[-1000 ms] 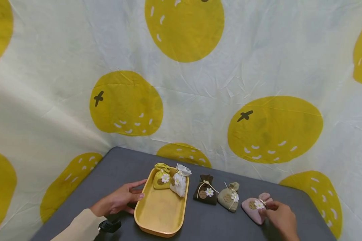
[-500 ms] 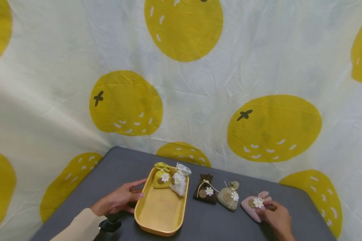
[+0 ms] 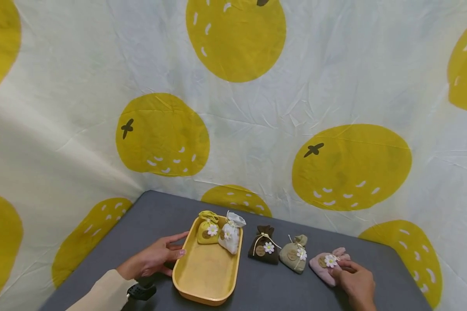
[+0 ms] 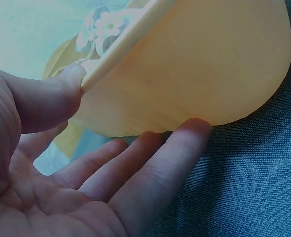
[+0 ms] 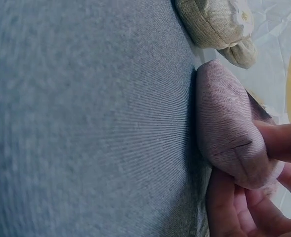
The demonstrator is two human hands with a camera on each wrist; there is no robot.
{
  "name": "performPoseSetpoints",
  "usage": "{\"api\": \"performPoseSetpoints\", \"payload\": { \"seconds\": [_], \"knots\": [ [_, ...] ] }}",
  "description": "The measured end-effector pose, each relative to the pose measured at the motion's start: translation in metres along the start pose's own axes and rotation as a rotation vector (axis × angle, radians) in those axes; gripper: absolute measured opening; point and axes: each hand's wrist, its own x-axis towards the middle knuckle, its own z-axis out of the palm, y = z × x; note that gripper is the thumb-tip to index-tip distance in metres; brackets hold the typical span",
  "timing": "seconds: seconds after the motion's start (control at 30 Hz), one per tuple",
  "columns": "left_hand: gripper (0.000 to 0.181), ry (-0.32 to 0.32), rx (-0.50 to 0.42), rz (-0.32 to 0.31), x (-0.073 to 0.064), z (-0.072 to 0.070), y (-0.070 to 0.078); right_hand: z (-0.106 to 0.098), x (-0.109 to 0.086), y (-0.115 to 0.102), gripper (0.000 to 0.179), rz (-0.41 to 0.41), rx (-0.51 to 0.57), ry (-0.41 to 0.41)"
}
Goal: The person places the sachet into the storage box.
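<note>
From where I stand, the person's right hand [image 3: 357,280] has the pink pouch [image 3: 320,268] pinched between thumb and fingers, off toward the right side of the grey bench [image 3: 280,293]. The pouch's white flower and round tan tag face up; whether it bears fully on the cloth or is slightly raised, I can't tell.

The left hand [image 3: 159,257] is at the yellow tray [image 3: 206,276], thumb hooked on the rim of its left side and fingertips against the outside of the wall, low down. A cream sleeve [image 3: 101,291] covers that forearm, with a black device [image 3: 142,292] at the wrist.

Inside the tray, at the far end, a mustard pouch [image 3: 207,233] and a white pouch [image 3: 228,242] lean side by side, the white one's gathered neck poking over the right rim.

Between the tray and the pink pouch, a dark brown pouch [image 3: 264,250] and a beige pouch [image 3: 292,258] lie close together on the bench, each with a white flower. Behind everything hangs a pale cloth [image 3: 253,151] printed with big yellow fruit.
</note>
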Motion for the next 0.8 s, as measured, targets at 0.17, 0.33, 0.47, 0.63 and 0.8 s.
{"api": "performPoseSetpoints", "payload": {
  "seconds": [0.17,0.33,0.47,0.63,0.8],
  "knots": [
    [0.076,0.002,-0.001,-0.001,-0.001,0.0,0.0,0.002,-0.002,-0.002,0.043,0.015,0.057,0.018],
    [0.076,-0.003,-0.003,0.0,-0.001,0.0,0.0,-0.001,-0.004,-0.005,0.039,0.006,0.081,0.002],
    [0.076,-0.006,-0.003,0.001,-0.001,0.0,0.0,-0.006,-0.005,-0.008,0.037,-0.019,0.07,-0.005],
    [0.076,0.005,-0.009,-0.011,-0.001,-0.001,0.0,-0.009,-0.005,-0.015,0.034,-0.042,0.06,0.013],
    [0.075,0.014,0.0,-0.014,-0.002,-0.001,0.0,-0.011,-0.007,-0.021,0.032,-0.052,0.054,0.024]
  ]
}}
